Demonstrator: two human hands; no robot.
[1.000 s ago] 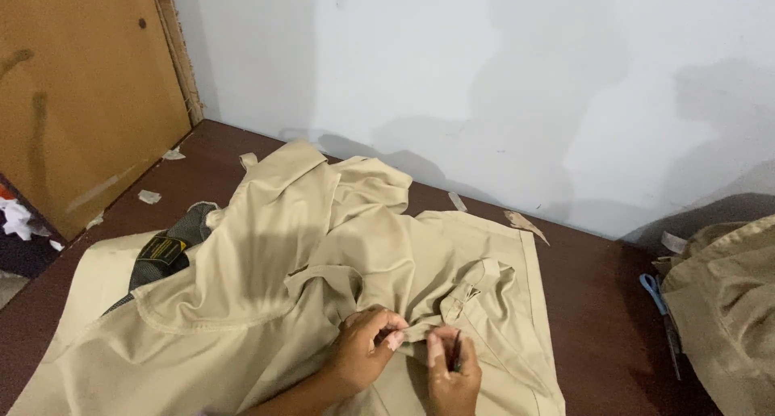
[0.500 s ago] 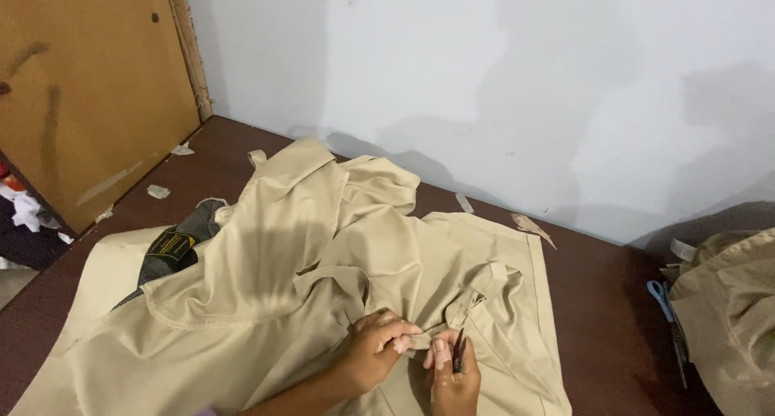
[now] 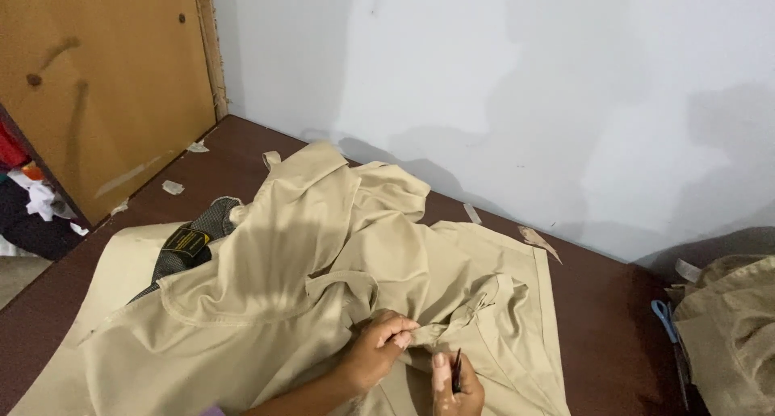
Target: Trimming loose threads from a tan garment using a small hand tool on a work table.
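A beige garment [image 3: 323, 271] lies spread and rumpled over a dark brown table [image 3: 613, 335]. My left hand [image 3: 379, 351] pinches a fold of the garment's cloth near its lower middle. Just to the right, my right hand [image 3: 454, 388] grips a small dark thin tool [image 3: 457, 369] with its tip pointing up at the pinched cloth. The lower part of my right hand is cut off by the frame's bottom edge.
A dark lining piece with a yellow label [image 3: 187, 242] pokes out under the garment at the left. Another beige pile [image 3: 731, 327] and blue-handled scissors [image 3: 663, 315] sit at the right. Cloth scraps [image 3: 537, 238] lie along the white wall. A wooden panel [image 3: 97, 85] stands at the left.
The view has shifted slightly. My hands have stayed together on the fold, drifting a little lower in the frame, and the dark tool now shows upright in my right hand.
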